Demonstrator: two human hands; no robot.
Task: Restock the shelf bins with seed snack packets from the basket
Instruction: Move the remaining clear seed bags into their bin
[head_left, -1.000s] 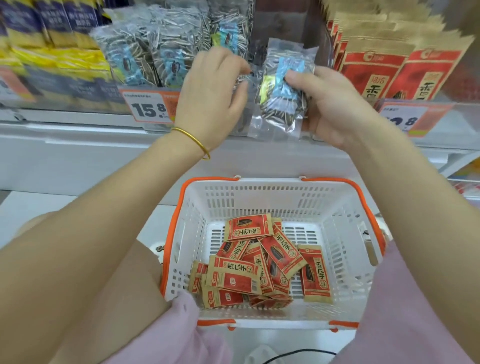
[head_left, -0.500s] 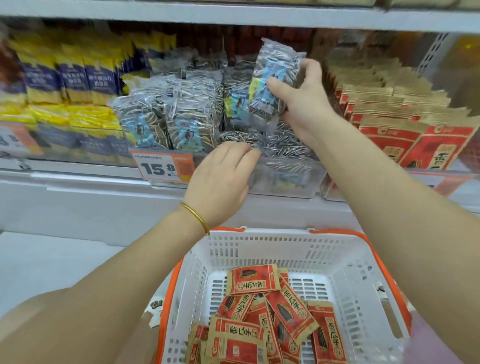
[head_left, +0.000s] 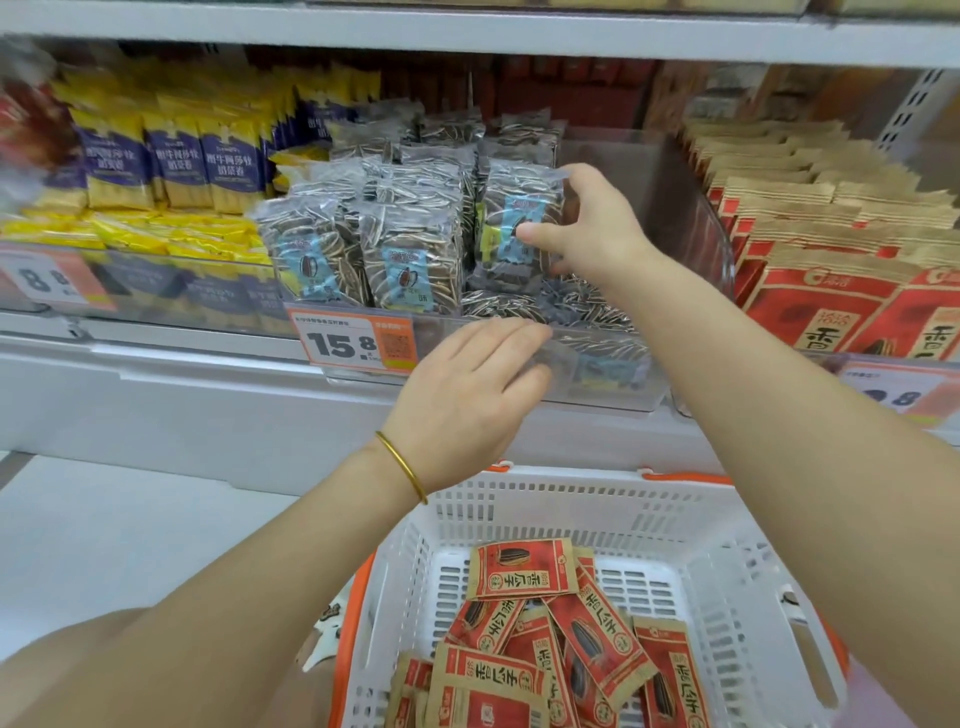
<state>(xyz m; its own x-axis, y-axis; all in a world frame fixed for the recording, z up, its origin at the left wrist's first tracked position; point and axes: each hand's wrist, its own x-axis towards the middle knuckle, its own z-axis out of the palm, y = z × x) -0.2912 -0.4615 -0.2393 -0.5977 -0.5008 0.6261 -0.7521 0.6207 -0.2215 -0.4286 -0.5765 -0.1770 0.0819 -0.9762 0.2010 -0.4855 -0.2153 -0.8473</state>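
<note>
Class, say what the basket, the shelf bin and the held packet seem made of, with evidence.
Basket: white matte plastic, judging by moulded slots. Bin: clear glossy plastic, perhaps acrylic; contents show through. Packet: transparent shiny film; seeds visible inside.

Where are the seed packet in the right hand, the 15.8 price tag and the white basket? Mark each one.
clear seed packet (head_left: 511, 187): head view, on its striped front above the blue label.
15.8 price tag (head_left: 332, 345): head view, on the printed digits.
white basket (head_left: 545, 512): head view, on its bare far wall.
</note>
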